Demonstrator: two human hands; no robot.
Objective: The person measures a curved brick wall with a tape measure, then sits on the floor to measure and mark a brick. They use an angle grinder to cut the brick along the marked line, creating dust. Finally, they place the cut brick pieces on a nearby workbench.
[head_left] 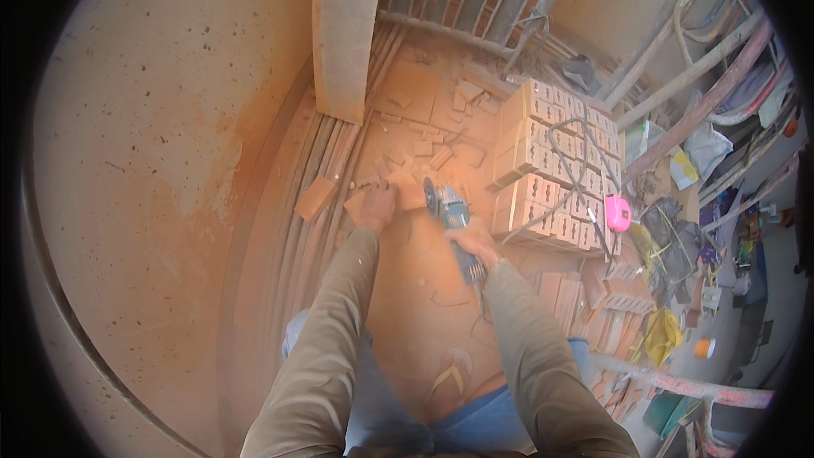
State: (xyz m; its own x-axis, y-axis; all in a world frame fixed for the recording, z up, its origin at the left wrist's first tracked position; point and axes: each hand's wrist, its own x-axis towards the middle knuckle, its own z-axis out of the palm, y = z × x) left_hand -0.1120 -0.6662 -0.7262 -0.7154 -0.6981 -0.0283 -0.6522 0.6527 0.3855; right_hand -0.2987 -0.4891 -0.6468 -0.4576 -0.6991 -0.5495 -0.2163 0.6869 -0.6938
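Note:
My right hand (477,242) is wrapped round the body of a blue-green angle grinder (455,209). The grinder's dark disc stands at the right end of a flat terracotta tile (407,191); whether disc and tile touch I cannot tell. On the left part of that tile my left hand (376,205) grips it, its fingers partly hidden in the dust. Left of this hand a small orange block (315,198) rests on long pipes.
Stacked terracotta tiles (551,165) with a cable across them stand to the right, a pink tape measure (618,213) at their side. Broken tile pieces (441,155) lie ahead. Long pipes (339,148) run along the left wall, under an upright board (345,42). Metal scaffold bars (678,131) cross the right.

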